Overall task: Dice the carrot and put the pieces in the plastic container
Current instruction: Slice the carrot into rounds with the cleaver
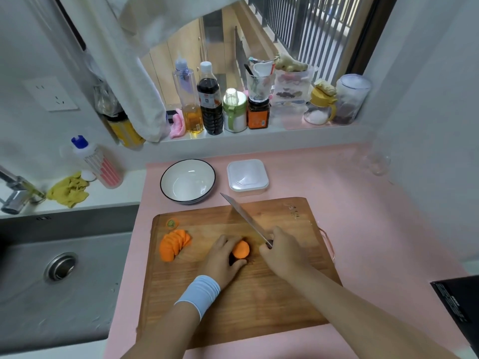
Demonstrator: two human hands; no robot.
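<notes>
On the wooden cutting board (272,301) my left hand (223,257) grips a stub of carrot (241,250), its cut orange face turned toward the knife. My right hand (281,251) holds the handle of a knife (245,218), whose blade points up and left just right of the carrot. A fanned row of carrot slices (174,244) lies at the board's left, with the cut-off carrot top (172,223) behind it. The white plastic container (247,177) stands beyond the board with its lid on.
A white bowl (188,181) with a dark rim sits left of the container on the pink counter mat (363,216). The sink (59,275) lies to the left. Bottles and jars (210,99) line the window sill. A black object (458,304) is at the right edge.
</notes>
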